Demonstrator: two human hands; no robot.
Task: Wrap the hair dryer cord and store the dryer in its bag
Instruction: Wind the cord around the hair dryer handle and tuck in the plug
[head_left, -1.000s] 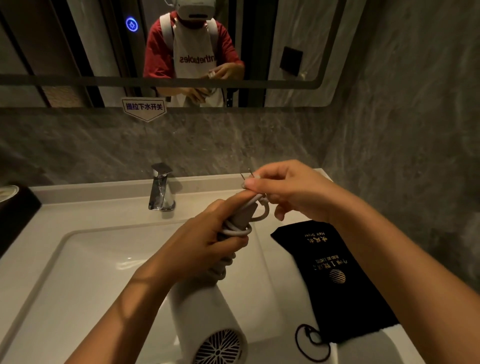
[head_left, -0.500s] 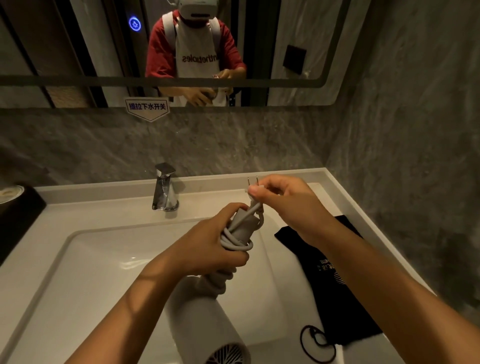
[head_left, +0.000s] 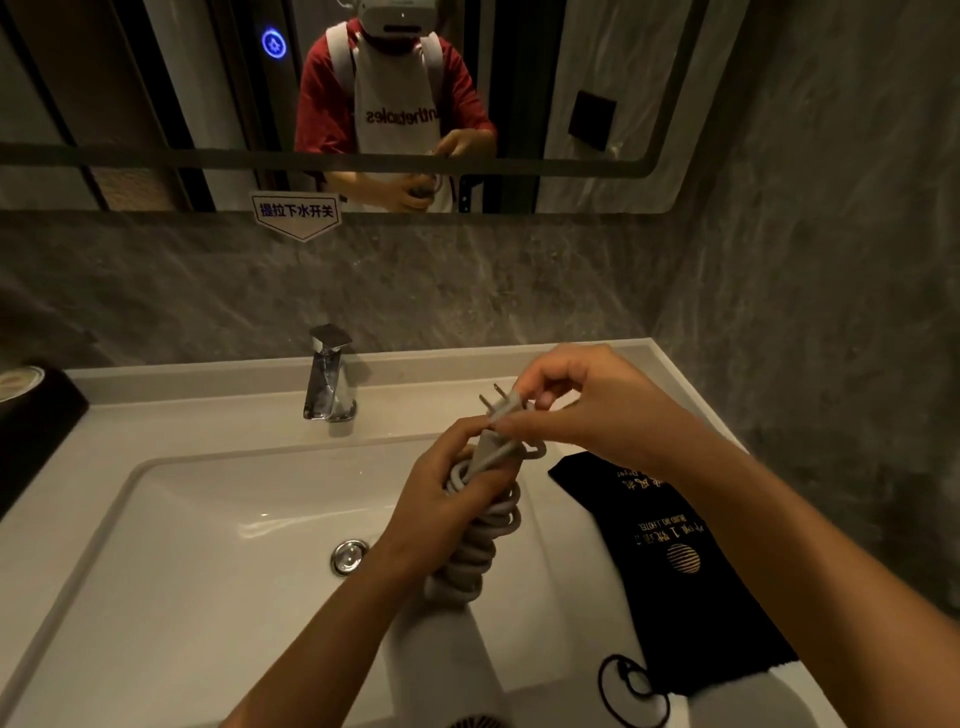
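Holding the hair dryer (head_left: 441, 654) over the sink (head_left: 182, 545) by its handle, with the left hand (head_left: 441, 493) clenched round the handle and the upper turns of cord (head_left: 488, 540) coiled on it. Pinching the plug (head_left: 501, 408) in the right hand (head_left: 597, 410), prongs pointing up and away, just above the left-hand fingers; a short loop of cord shows between the two hands near the handle top. Winding judged nearly complete: many close turns already stacked down the handle toward the body, only the plug end and that last loop left loose. Securing of the plug end not yet done, and cannot tell whether to be tucked under a turn or simply held. Bag (head_left: 670, 566) lying flat on the counter to the right of the basin, black with gold print, apart from the dryer and untouched by either hand; drawstring loop (head_left: 631, 688) lying at its near end. Bag mouth not visibly opened. Remaining, by judgement: fixing the plug, freeing one hand, opening the bag, sliding the dryer in, closing the drawstring
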